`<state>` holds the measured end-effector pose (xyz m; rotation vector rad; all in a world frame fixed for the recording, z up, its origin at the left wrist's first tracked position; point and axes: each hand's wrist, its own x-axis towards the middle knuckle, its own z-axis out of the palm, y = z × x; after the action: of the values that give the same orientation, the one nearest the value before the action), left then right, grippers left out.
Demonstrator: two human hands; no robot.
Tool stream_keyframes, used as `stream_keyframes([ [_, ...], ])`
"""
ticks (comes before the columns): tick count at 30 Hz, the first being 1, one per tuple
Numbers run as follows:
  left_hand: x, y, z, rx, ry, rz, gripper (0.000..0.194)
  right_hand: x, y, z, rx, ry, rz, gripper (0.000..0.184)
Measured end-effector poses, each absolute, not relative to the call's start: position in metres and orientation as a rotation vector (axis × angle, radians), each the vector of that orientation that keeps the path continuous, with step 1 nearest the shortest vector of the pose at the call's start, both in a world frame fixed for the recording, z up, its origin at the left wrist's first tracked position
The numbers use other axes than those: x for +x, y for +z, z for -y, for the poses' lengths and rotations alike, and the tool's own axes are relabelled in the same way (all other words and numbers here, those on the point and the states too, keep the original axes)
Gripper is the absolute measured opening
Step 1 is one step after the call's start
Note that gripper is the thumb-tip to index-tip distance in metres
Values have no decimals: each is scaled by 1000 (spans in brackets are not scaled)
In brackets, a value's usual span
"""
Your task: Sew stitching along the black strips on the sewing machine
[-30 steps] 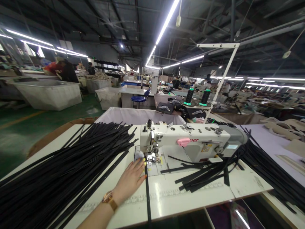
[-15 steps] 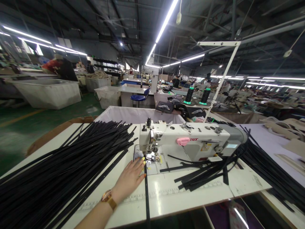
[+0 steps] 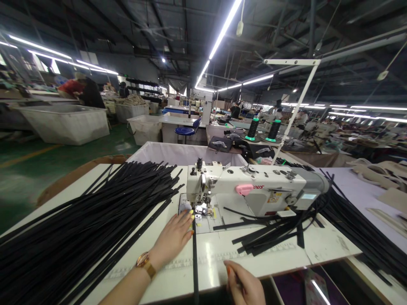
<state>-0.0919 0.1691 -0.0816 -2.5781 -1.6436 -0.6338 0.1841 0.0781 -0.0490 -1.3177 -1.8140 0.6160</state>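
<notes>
One bin [image 3: 131, 114] beyond the hands [image 3: 171, 236] holds beige pieces [image 3: 135, 100].

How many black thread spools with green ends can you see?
2. One spool stands beyond the white sewing machine; the other spool stands to its right, near the slanted white pole. More might be hidden in the crowded background.
</notes>
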Motion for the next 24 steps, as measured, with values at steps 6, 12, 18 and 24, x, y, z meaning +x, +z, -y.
stream_keyframes([
  [6, -92, -82, -170, -2567, -661, 1625, 46, 165, -54, -133, -1226, 296, 1997, 28],
  [12, -92, -79, -168, -2580, -586, 1681, 47, 162, -60, -133, -1297, 289, 2078, 28],
  [18, -92, -80, -170, -2600, -636, 1676, 46, 161, -58, -132, -1347, 332, 2128, 28],
  [24, -91, -81, -171, -2598, -607, 1702, 46, 160, -59, -132, -1354, 317, 2140, 27],
])
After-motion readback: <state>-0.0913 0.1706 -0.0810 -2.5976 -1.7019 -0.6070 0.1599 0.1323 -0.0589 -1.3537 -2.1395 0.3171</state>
